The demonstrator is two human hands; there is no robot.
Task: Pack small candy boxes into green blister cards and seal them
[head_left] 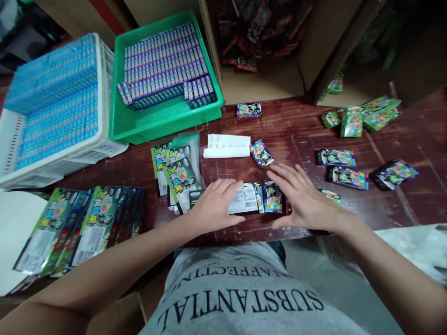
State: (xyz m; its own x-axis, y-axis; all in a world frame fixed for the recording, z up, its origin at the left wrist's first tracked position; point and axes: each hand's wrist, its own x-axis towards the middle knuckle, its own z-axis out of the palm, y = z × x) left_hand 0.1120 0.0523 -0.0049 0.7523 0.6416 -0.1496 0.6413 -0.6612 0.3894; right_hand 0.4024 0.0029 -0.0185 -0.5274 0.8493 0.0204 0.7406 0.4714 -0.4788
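My left hand (221, 201) is closed on a printed plastic pouch (247, 199) with a white barcode label, near the front edge of the table. A blue small box shows at the pouch's right end, and a purple small box (273, 197) lies upright beside it. My right hand (303, 199) is at that purple box's right side, fingers and thumb spread apart around its end. Something red shows partly under the right palm. Just beyond my right fingertips lies another purple box (261, 154). More flat printed pouches (181, 177) are piled beyond my left hand.
A green tray (150, 126) of purple boxes and a white basket (104, 100) of blue boxes stand at the left. Filled pouches (94, 232) lie at the near left. Loose purple boxes (348, 177) and green boxes (352, 122) lie at right, before open cartons (263, 88).
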